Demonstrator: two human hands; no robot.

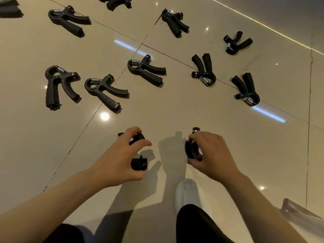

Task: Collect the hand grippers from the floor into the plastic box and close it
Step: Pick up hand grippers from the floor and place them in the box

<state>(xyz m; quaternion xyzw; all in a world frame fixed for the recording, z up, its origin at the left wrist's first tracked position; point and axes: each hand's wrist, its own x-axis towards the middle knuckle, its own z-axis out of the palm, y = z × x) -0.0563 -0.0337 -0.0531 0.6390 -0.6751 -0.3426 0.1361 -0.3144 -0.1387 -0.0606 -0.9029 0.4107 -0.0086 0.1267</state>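
Low in the middle of the frame each hand has a black gripper in its grasp. The left hand (121, 155) curls fingers and thumb round one gripper (139, 164), whose handle end pokes out below the palm. The right hand (208, 153) is clamped on another gripper (192, 151), its knob sticking up above the knuckles. Both are at or just off the floor (175, 106); I cannot tell which.

To do this step well, I would close each grasp firmly round both handles so the sprung arms cannot splay, lift straight up, and carry the pair to the box together. The box itself is hard to find: a pale, translucent shape (301, 216) at the lower right edge may be it, but that is too blurred to say.

Many grippers lie well apart across the upper half: one at centre (147, 71), one left of it (105, 92), one at far left (59, 85), and more toward the upper right (204, 71). Each is a forked shape of matte black plastic with two ribbed, curved handles, a hooked head, a bright coiled steel spring and a small round dial.

The floor is glossy beige tile with dark grout lines and lamp glare. A white knitted shoe (188, 193) stands below the right hand.
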